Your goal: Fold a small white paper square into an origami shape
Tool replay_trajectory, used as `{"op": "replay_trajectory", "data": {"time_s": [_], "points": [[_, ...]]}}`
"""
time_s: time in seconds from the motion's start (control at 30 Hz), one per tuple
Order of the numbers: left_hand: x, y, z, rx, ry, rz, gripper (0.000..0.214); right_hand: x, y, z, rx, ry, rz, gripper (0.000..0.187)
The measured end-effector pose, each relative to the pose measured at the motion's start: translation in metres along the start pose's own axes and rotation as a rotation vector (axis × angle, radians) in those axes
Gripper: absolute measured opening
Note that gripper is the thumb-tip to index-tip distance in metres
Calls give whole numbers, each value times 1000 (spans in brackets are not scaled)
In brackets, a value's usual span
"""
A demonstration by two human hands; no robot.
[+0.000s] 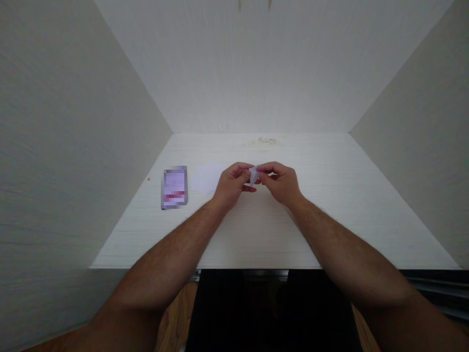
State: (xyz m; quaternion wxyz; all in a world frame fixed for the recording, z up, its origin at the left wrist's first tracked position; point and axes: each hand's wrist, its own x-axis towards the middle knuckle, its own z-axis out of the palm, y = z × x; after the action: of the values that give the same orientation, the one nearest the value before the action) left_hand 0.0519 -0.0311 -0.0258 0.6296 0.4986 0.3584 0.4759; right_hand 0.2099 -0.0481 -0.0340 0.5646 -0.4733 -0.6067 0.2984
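A small folded piece of white paper (pixel 253 176), narrowing to a point at its lower end, is held between my two hands above the white table. My left hand (pixel 233 182) pinches its left side between thumb and fingers, with the lower fingers curled beneath. On the other side, my right hand (pixel 280 182) grips the upper right edge with thumb and index finger. Fingertips cover parts of the folds. Just left of my left hand, white paper sheets (pixel 205 177) lie flat on the table, partly hidden behind that hand.
A phone-like rectangular device (pixel 174 187) with a blurred purple screen lies at the left of the white table (pixel 330 215). A small orange dot (pixel 148 179) is near the left wall. Brownish marks (pixel 266 141) show at the back. Panels enclose the table on three sides.
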Motion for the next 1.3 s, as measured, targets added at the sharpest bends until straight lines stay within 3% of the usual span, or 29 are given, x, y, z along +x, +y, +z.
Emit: {"op": "replay_trajectory", "data": {"time_s": [0.2,0.4,0.7,1.07,1.3], "points": [[0,1,0,-27,24,-43,27,-1,-3,0,-149,6,-140,11],[-2,2,1,23,50,-36,29,-2,-4,1,-199,-33,-182,9],[-3,5,4,39,53,-67,26,-4,-7,1,-198,-62,-177,7],[0,3,1,-52,62,-97,18,-3,-4,0,-209,-92,-203,22],[1,4,2,-78,59,-151,16,-3,-4,0,-227,-116,-121,17]]}}
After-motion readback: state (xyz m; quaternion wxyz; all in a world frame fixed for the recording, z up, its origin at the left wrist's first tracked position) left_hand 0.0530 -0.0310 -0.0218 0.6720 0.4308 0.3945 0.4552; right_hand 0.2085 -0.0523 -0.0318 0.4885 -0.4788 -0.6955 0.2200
